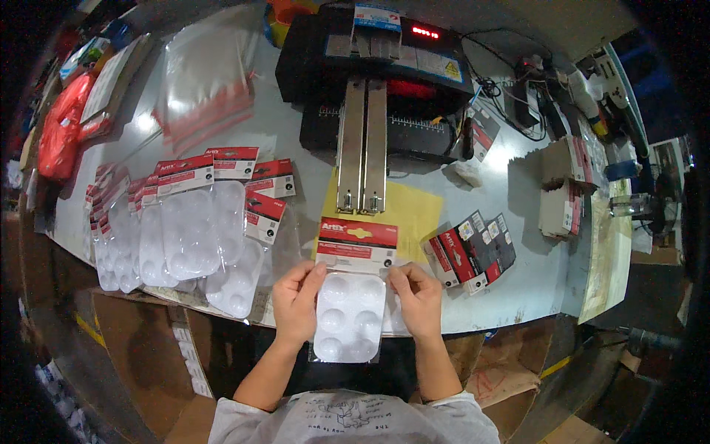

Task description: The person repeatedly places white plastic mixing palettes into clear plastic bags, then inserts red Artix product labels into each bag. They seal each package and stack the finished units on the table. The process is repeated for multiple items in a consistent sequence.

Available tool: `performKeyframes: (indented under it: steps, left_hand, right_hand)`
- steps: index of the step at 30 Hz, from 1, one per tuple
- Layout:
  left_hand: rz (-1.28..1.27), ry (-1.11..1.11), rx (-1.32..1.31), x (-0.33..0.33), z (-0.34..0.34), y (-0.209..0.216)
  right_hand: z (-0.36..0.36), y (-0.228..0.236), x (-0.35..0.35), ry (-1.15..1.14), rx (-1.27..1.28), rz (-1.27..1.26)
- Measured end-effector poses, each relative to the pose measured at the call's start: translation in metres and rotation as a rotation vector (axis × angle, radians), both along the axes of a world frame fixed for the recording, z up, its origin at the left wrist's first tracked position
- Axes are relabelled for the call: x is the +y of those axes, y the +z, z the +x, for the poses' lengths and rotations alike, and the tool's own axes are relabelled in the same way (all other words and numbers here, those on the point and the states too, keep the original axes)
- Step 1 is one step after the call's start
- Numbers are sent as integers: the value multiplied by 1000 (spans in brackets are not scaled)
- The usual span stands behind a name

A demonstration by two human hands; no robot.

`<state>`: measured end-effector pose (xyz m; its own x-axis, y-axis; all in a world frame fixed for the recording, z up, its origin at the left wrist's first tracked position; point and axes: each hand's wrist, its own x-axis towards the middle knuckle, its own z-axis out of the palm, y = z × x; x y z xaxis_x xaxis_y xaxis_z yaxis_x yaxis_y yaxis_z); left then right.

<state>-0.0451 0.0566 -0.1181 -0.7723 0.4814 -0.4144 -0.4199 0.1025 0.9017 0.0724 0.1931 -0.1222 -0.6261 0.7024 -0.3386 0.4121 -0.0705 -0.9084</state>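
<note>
Between my hands is a bagged white plastic paint palette (pixel 349 318) with round wells, below a red and white header card (pixel 358 244). My left hand (pixel 297 302) pinches the pack's left edge, thumb on top, just where card and palette meet. On the opposite edge my right hand (pixel 416 300) grips the pack in the same way. The card's top lies just below two metal rails (pixel 362 148) that reach out from a black machine (pixel 377 55) with a red lit display. A yellow sheet (pixel 418 214) lies under the card and rails.
Several packed palettes (pixel 191 237) overlap at the left. Behind them lie transparent bags (pixel 207 81) with red edges. Loose header cards (pixel 473 251) are fanned out at the right, near stacks of folded cards (pixel 562 200). Cables (pixel 510 111) trail beside the machine. A red bundle (pixel 63 126) sits far left.
</note>
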Motion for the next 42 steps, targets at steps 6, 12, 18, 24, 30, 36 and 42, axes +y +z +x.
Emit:
performKeyframes:
  steps: [6,12,18,24,30,36,42]
  left_hand:
    - [76,-20,104,12,-6,-12]
    - [135,14,70,19,0,-18]
    - [-83,-171,121,14,-11,-13]
    - [-20,-146,85,14,-11,-2]
    - [-161,-170,150,32,-30,-15]
    - [-105,-125,217,47,-41,-29]
    - [-66,-101,187,46,-37,-31]
  right_hand:
    - [-7,-1,1,-96,56,-134]
    - [-11,-3,5,-97,102,-202]
    - [-15,-2,1,-203,180,-240]
    - [-14,2,0,-196,166,-194]
    - [-29,-6,13,-234,127,-141]
    - [-46,-16,29,-247,190,-92]
    - [-43,-20,30,-230,241,-152]
